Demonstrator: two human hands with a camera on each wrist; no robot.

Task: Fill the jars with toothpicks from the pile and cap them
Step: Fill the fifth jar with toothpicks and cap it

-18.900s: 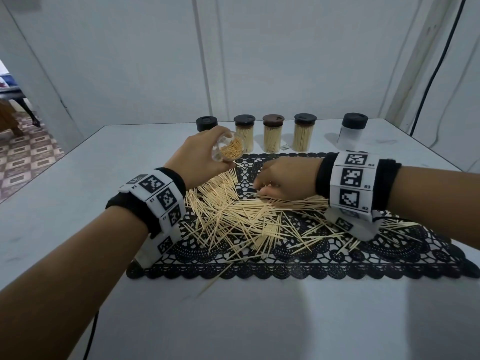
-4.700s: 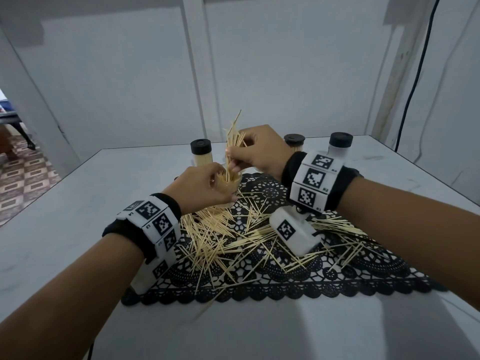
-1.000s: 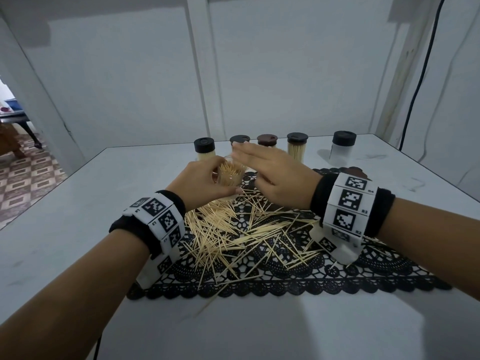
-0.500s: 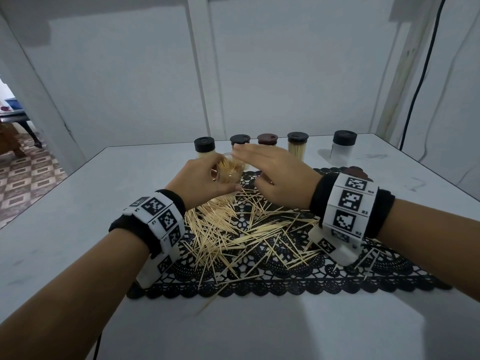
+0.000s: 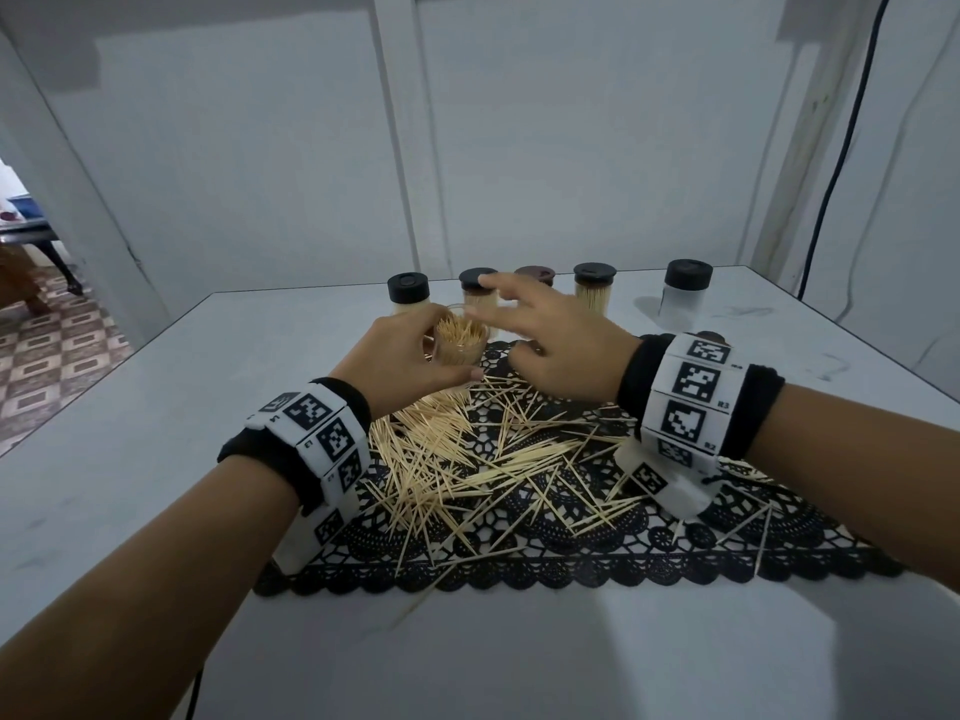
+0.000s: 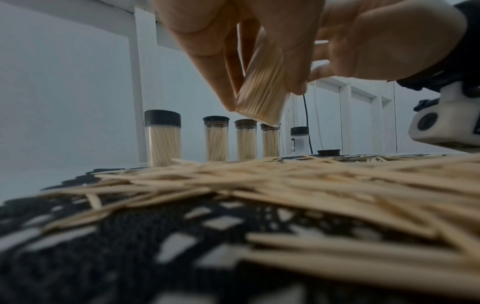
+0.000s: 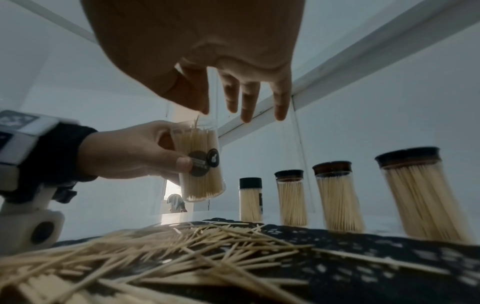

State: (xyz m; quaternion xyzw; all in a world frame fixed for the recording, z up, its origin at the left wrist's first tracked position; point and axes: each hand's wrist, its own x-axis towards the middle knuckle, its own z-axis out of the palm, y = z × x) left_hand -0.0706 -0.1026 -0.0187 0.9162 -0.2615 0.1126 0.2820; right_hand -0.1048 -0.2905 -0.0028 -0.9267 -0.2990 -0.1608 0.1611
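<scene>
Right hand (image 5: 556,350) has lifted slightly, fingers now spread loose above the jar (image 5: 460,341). Left hand (image 5: 410,358) grips jar, full of toothpicks, uncapped, above the pile (image 5: 467,454).

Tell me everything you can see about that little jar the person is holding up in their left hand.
The jar is a small clear cylinder, plastic or glass by its look, with a round dark label on its side. It has no cap, and it is packed nearly full with pale wooden toothpicks standing on end. The left hand holds it in its grip, fingers and thumb curled round the wall, lifted above the black lace mat and tilted a little. The right hand hovers open over its mouth.
</scene>
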